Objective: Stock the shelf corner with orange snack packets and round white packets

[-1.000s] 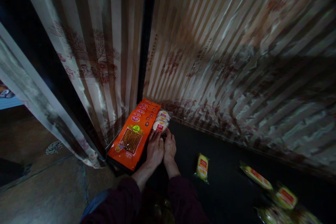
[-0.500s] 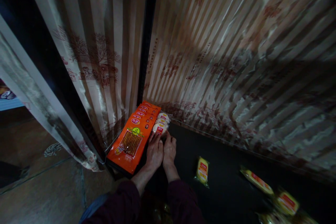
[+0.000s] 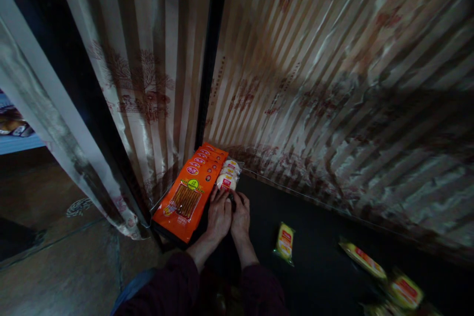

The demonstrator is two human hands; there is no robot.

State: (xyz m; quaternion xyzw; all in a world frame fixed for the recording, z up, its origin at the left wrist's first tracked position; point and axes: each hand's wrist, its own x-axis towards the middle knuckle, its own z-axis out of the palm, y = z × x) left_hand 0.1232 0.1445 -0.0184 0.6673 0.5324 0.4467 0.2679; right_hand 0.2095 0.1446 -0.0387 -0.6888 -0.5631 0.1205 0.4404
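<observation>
My left hand [image 3: 219, 213] and my right hand [image 3: 240, 215] lie side by side on a dark shelf [image 3: 318, 237], fingers stretched forward and flat. Their fingertips touch the nearest packet in a short row of pale round-snack packets [image 3: 227, 177]. Left of that row, against my left hand, stands a stack of orange packets [image 3: 188, 192] with a clear window showing brown sticks. Whether anything sits under my palms is hidden.
A yellow packet [image 3: 285, 241] lies on the shelf right of my right hand. Several more yellow and red packets [image 3: 403, 290] lie at the far right. Striped patterned wallpaper [image 3: 333, 84] backs the shelf. A black upright post [image 3: 209, 59] stands behind the orange stack, and floor [image 3: 55, 266] lies to the left.
Both hands stay at the front of the pale packets and have barely moved. The view has shifted slightly.
</observation>
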